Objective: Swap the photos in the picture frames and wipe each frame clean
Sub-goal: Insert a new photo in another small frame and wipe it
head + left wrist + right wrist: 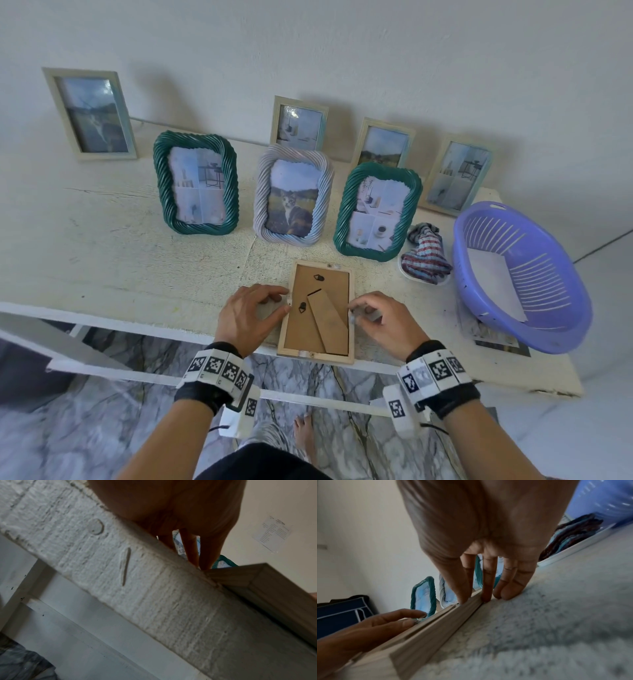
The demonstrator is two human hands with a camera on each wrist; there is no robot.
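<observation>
A pale wooden frame (317,311) lies face down at the table's (120,267) near edge, its brown backing still in place between the two hands. The left hand (246,317) has loosely curved fingers touching the frame's left rail; the right hand (376,317) pinches the right rail between thumb and fingertips (486,595). Seven other frames stand beyond the fingers, photos inside. The striped cloth (426,258) lies untouched beyond the right hand. Judging by this, swapping has barely begun and wiping remains.
</observation>
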